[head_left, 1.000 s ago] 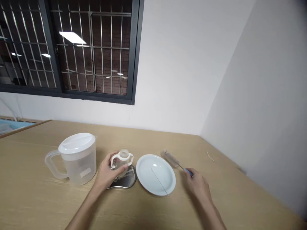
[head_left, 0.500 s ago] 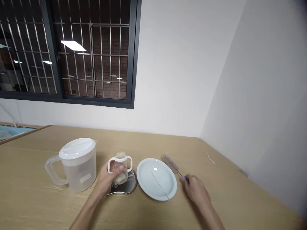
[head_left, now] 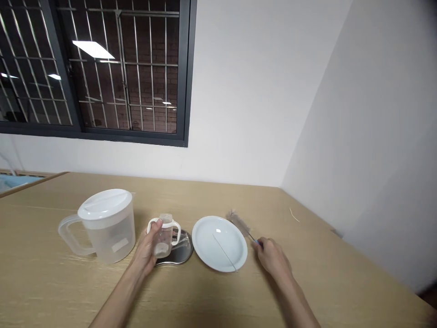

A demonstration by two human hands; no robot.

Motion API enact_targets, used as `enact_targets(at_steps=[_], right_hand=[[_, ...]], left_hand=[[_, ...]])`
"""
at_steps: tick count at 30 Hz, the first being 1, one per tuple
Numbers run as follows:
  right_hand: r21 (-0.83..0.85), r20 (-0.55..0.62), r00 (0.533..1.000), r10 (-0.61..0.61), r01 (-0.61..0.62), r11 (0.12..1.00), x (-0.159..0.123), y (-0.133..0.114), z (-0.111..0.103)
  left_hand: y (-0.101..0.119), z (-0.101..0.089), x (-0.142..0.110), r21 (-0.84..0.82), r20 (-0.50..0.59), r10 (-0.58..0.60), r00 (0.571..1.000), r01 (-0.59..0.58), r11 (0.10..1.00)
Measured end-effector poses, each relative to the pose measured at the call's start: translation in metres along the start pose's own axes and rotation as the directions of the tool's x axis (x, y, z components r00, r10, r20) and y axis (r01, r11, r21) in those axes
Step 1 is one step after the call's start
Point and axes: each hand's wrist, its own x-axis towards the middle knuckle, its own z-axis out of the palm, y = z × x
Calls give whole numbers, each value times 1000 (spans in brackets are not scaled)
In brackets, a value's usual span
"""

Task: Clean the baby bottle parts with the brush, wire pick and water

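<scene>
My left hand (head_left: 147, 249) is wrapped round a small clear baby bottle (head_left: 163, 236) with two white side handles, holding it upright just above a shiny metal tray (head_left: 180, 252). My right hand (head_left: 271, 258) lies on the table, its fingers closed on the blue handle end of a thin bottle brush (head_left: 241, 223). The brush's bristled end rests on the wood beyond a white plate (head_left: 218, 243). A thin straw-like rod (head_left: 225, 253) lies across that plate.
A translucent plastic jug (head_left: 104, 225) with a white lid and a handle stands left of the bottle. The wooden table (head_left: 211, 300) fits into a corner of white walls. A barred window is at the back left.
My left hand has lifted the bottle off the metal tray and brought it upright. My right hand has slid a little along the brush handle, covering more of the blue end.
</scene>
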Motion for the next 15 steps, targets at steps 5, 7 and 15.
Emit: enact_targets(at_steps=[5,7,15], right_hand=[[0,0,1000,17,-17,1000,-1,-1,-2],[2,-5,1000,22,-22,1000,-2,-1,-4],[18,-27,999,27,-26,999,-5,0,-8]], left_hand=[[-3,-4,4,198,42,161,986,-166,966],[-1,-2,8,351,94,257,962,-274,896],[23,67,11,789,481,178,858,-512,340]])
